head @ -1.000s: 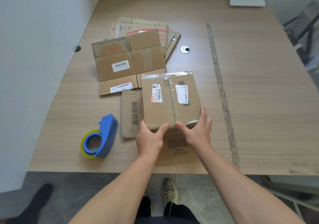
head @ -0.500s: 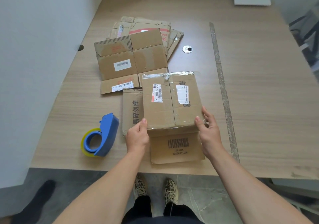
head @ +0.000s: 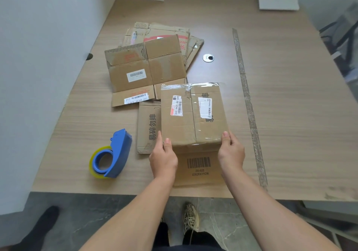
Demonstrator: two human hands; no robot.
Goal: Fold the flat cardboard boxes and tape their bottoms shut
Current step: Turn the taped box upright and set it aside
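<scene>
One folded box [head: 193, 115], taped bottom up, is sitting near the table's [head: 290, 115] front edge. The left hand [head: 163, 154] and right hand [head: 231, 152] are gripping its near corners, probably to lift it clear. One tape dispenser [head: 114, 154] is lying front-left; one flat box [head: 143, 70] is topping a far-side stack [head: 166, 30], count indeterminate.

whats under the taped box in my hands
Two cardboard flaps stick out flat on the table: a barcode flap nearest you, a lettered flap to the left. Anything directly beneath the box is covered.
</scene>
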